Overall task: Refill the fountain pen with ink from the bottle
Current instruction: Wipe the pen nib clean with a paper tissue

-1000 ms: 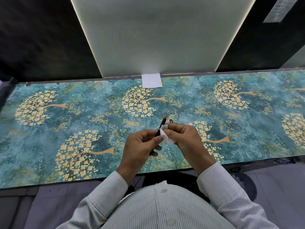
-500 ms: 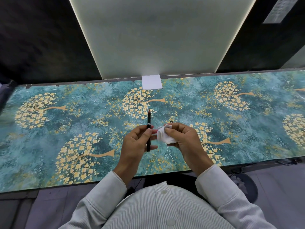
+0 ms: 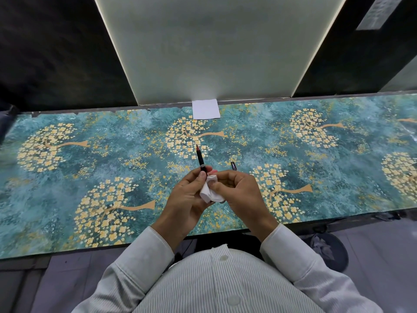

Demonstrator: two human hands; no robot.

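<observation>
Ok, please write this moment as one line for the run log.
left hand: holds fountain pen, nib away | right hand: grips crumpled tissue against pen | ink bottle: not visible

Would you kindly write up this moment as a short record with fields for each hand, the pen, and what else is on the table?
left hand: left hand grips the fountain pen by its lower barrel
right hand: right hand pinches a crumpled white tissue against the pen
pen: upright, reddish tip pointing away from the person
table: patterned teal table cover; white square of paper at the far edge; a dark pen part beyond the right hand
ink bottle: not in view
</observation>
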